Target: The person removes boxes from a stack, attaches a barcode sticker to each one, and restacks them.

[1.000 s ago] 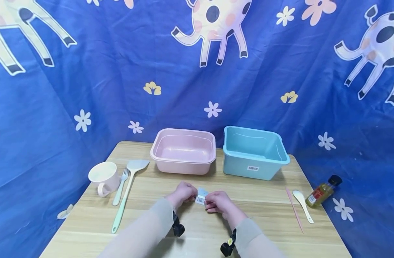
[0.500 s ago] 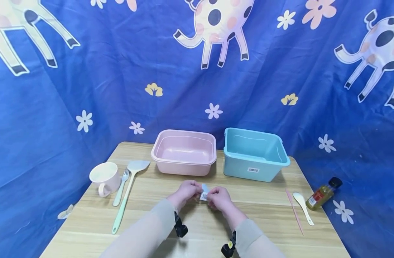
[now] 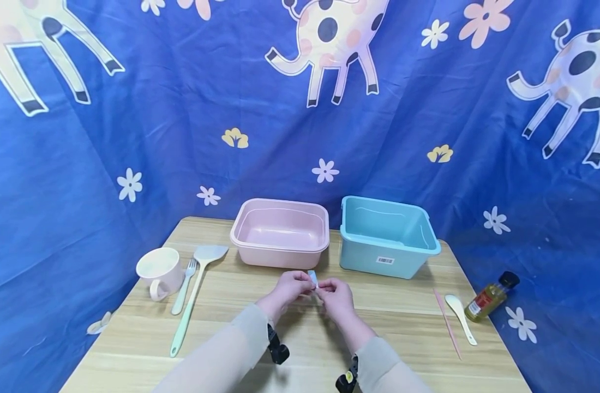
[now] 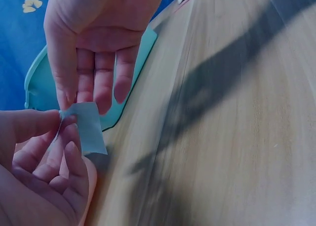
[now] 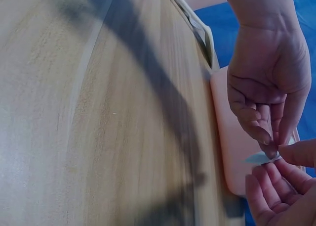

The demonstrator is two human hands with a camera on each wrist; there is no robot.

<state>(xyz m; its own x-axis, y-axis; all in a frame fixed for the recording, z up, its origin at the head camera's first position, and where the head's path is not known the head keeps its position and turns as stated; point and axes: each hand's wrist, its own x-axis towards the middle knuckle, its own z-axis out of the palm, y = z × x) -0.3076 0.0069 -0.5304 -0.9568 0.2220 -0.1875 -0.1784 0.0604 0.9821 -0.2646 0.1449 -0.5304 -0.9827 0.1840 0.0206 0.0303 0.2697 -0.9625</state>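
Pink basin: the landmark, standing toward the back of the surface.
Pale blue slip: held before the basin's near side, toward its right end.
Left hand: pinches the slip between thumb and fingertips.
Right hand: pinches it too, close against the left; exactly where its fingertips press is hard to tell, since they overlap.
Handling: probably very light, thin and flexible, likely to crease or tear if pulled hard.
Hold: the edge or a corner seems best, thumb against forefinger, lightly.
Left of the basin, nearer the person: mug, fork, spatula.
Just right of the basin: blue bin.
Farther right, nearer: pink stick, spoon, bottle.
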